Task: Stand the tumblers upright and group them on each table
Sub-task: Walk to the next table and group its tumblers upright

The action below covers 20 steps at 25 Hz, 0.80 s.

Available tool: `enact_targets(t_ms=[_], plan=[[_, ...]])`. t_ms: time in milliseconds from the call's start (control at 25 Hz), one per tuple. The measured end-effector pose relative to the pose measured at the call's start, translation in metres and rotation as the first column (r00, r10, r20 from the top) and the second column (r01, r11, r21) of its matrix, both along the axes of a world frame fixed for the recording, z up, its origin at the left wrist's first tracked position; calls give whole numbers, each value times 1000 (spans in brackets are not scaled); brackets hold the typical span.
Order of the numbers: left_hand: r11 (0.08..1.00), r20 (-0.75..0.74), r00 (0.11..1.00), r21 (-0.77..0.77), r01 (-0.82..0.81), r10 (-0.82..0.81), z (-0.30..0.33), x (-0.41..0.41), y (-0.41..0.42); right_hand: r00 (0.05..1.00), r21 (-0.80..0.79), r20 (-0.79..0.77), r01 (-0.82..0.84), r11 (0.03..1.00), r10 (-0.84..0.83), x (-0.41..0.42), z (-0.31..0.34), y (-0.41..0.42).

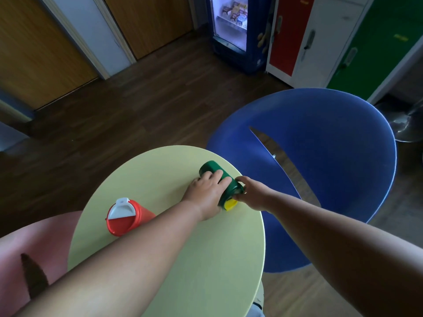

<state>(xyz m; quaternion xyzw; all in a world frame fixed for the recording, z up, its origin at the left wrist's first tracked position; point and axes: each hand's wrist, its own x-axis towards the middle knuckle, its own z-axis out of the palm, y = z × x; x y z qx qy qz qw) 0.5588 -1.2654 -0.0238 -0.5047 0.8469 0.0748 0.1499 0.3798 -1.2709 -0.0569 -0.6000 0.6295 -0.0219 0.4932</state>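
A green tumbler with a yellow lid lies on its side near the right edge of the round pale-green table. My left hand wraps over the tumbler's body. At the lid end my right hand pinches the tumbler's rim. A red tumbler with a white flip lid lies tilted on the table's left part, its lid facing me; my left forearm hides part of its body.
A blue chair stands close against the table's right side. A pink chair sits at the lower left. Beyond lie dark wood floor, a lit drinks fridge and coloured lockers.
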Motion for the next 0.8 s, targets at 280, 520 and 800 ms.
enact_targets(t_ms=[280, 520, 800], plan=[[995, -65, 996, -88, 47, -53, -3, 18, -8, 997, -30, 68, 40, 999, -38, 6, 1, 3], [977, -272, 952, 193, -90, 142, 31, 47, -9, 996, -85, -57, -66, 994, 61, 23, 35, 0], [822, -296, 855, 521, -229, 426, 53, 93, 2, 964, -98, -198, -201, 975, 179, 70, 65, 5]])
